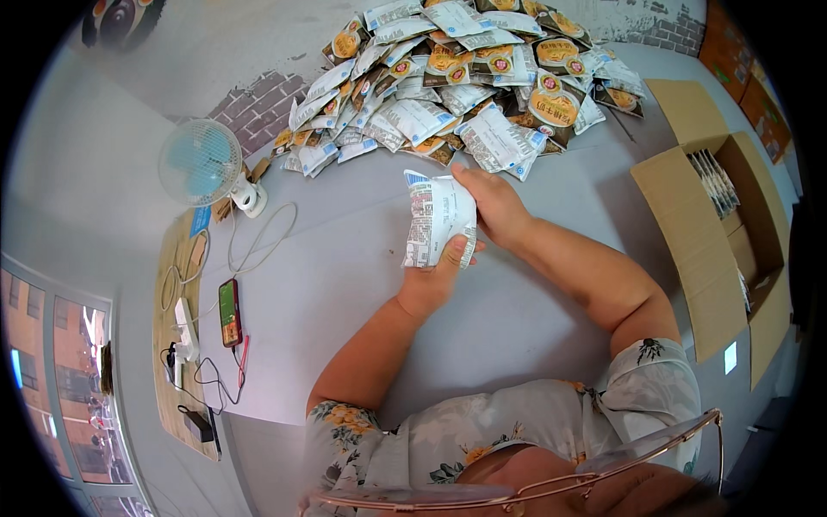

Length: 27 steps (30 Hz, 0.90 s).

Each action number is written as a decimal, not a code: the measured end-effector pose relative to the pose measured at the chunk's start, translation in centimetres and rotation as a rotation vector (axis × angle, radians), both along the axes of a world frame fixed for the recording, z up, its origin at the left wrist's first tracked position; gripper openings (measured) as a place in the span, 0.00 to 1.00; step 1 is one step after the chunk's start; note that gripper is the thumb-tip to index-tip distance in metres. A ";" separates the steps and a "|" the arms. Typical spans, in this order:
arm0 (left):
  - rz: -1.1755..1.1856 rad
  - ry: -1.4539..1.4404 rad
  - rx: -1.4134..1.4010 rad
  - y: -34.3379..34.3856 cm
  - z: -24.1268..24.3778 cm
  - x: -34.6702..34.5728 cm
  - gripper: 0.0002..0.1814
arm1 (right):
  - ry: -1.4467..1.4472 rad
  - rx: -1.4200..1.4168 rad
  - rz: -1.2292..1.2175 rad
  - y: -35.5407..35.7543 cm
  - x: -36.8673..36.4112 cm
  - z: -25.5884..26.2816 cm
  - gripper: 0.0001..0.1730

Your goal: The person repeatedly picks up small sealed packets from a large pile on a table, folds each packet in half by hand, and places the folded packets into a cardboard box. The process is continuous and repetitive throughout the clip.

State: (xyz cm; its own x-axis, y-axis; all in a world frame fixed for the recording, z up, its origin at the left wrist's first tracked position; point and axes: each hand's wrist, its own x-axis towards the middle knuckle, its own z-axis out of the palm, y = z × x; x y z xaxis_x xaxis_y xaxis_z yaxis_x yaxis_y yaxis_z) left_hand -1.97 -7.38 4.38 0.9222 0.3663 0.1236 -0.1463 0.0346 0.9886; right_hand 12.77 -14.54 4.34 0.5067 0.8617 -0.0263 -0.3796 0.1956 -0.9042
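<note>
Both my hands hold one sealed food packet (439,213), its white printed back facing up, above the middle of the grey table. My left hand (436,274) grips its lower end, with the thumb on top and fingertips showing past the right side. My right hand (491,200) holds its upper right edge, the thumb near the top corner. Beyond my hands lies a large heap of similar packets (417,119), some with brown and orange fronts up. To my right, an open cardboard box (685,252) holds a row of packets standing on edge (714,184).
A small white desk fan (201,161) stands at the back left. Nearer are a phone (229,313) with a cable, a white power strip (185,329), loose cords and a black adapter (196,423). Printed cartons (765,116) stand at the far right.
</note>
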 end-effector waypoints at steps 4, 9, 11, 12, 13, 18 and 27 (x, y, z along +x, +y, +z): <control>0.041 -0.086 -0.040 0.9 -0.8 0.5 0.24 | 0.214 0.081 0.115 0.0 -0.5 0.7 0.23; -0.068 -0.016 -0.082 2.9 -1.6 0.6 0.22 | 0.203 0.003 0.264 -0.4 -0.1 0.4 0.23; -0.127 0.063 -0.124 2.6 -0.9 0.6 0.23 | 0.232 -0.006 0.117 0.0 0.0 -0.1 0.23; -0.166 0.087 -0.116 3.2 -0.9 0.8 0.23 | 0.240 -0.012 0.043 0.2 0.1 -0.4 0.23; -0.084 0.104 -0.214 3.5 -1.1 1.0 0.24 | 0.174 0.012 -0.026 0.4 0.2 -0.7 0.23; 0.113 0.026 -0.518 5.2 -1.1 1.3 0.20 | -0.209 -0.069 -0.208 0.6 0.5 -1.7 0.21; 0.287 -0.002 -0.224 6.3 -2.0 1.4 0.20 | -0.269 -0.082 0.104 1.0 0.8 -2.5 0.19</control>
State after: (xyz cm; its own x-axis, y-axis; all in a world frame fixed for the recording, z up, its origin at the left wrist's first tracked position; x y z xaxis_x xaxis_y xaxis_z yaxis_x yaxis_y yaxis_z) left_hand -0.56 -1.09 2.42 0.7774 0.6288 0.0125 -0.1833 0.2076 0.9609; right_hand 13.58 -13.52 1.79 0.4136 0.9101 0.0256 -0.1382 0.0906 -0.9863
